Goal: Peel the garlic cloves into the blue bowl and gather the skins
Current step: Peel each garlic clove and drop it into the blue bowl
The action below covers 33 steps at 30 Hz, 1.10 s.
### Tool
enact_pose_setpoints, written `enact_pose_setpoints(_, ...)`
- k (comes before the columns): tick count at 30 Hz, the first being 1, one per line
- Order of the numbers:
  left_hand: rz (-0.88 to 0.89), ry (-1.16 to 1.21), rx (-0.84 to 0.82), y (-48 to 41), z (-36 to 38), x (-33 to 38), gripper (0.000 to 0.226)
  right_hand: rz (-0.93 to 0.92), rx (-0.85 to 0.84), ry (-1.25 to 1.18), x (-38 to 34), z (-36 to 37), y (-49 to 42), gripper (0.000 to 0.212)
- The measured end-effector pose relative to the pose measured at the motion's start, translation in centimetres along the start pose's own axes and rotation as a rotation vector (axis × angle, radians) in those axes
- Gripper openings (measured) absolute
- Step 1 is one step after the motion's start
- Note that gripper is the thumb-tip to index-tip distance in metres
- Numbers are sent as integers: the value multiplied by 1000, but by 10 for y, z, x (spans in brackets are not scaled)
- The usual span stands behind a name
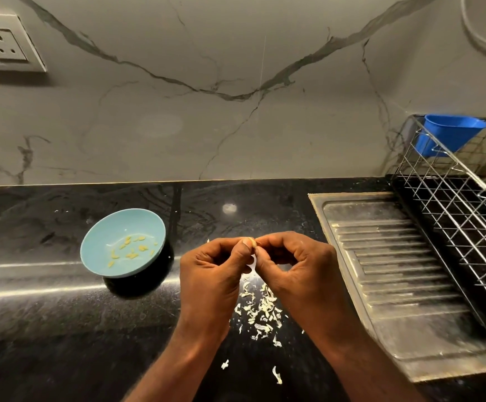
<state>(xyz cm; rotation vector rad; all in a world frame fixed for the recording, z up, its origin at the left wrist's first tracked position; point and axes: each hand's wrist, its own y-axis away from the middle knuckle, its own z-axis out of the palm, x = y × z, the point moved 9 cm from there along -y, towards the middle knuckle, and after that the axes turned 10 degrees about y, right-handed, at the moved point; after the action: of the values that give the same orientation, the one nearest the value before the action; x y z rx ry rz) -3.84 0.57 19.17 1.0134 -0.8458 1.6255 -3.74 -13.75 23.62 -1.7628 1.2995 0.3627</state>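
Left hand (pixel 212 268) and right hand (pixel 297 265) both pinch one clove (pixel 253 242), probably half-peeled. Skins (pixel 260 313) on counter (pixel 47 329) below. Peeled cloves in bowl (pixel 97 250), left.

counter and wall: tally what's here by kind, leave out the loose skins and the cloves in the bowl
bowl: 1
cup: 1
dish rack: 1
drainboard: 1
socket: 1
hands: 2
held clove: 1
total: 8
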Motion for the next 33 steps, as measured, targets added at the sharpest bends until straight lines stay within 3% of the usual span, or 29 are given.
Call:
enact_pose_setpoints(8, 6, -51, -64, -4, 2, 5, 10, -140, -34, 136, -5, 1, -2, 6)
enact_pose_setpoints(19, -50, -10, -46, -7, 1, 0, 18, -287, 100, 210, -17, 4, 1, 16)
enact_pose_setpoints(21, -92, 53, -44, -6, 3, -5, 22, -291, 130, 190, -16, 4, 2, 14)
enact_pose_setpoints(24, -136, 135, -27, -5, 3, -11, 9, -253, 118, 117, -11, 5, 3, 9)
enact_pose_setpoints(33, -35, 28, -35, -7, -1, -6, 15, -155, 19, -5, -9, 1, -2, 9)
